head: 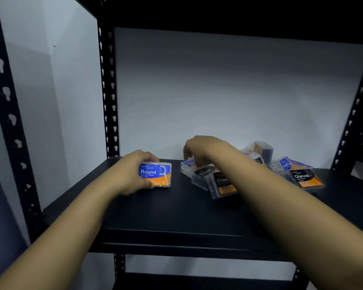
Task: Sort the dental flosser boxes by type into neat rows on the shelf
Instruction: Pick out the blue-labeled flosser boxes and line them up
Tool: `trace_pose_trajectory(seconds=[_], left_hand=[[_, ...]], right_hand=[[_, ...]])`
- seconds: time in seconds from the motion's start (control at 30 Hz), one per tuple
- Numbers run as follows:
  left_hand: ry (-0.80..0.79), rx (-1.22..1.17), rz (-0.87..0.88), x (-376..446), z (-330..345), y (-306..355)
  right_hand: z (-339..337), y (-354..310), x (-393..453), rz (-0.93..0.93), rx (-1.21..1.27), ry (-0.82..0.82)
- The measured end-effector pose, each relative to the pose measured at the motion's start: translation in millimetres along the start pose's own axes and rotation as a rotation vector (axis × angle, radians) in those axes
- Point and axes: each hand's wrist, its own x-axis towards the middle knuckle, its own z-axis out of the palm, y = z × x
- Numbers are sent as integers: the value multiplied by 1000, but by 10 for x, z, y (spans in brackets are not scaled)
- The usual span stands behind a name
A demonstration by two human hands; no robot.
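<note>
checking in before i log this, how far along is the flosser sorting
Barely started. No row stands yet. In hand: the left hand grips one blue Round box upright at the shelf's left, apart from the rest. The right hand reaches over the jumbled pile. Left: that pile and the Charcoal box at the right remain mixed and tilted.

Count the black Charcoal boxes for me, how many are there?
3 show: one small tilted box under the right hand, one just in front, one far right. More may hide in the pile.
</note>
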Motion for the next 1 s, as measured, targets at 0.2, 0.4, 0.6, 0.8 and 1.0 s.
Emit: trace_pose_trajectory(seconds=[0.2,0.4,0.6,0.8,1.0], left_hand=[[25,-126,25,-3,7,-121],[73,-113,29,4,19,-178],[81,-106,36,16,33,-201],[103,-117,26,40,28,-235],[175,-105,-11,55,27,-288]], right_hand=[[-189,-4,143,-63,-84,-212],[-166,-93,359,-82,-158,-356],[-126,-149,318,-112,-85,-251],[-4,-183,326,-185,159,31],[-49,-258,168,-267,285,248]])
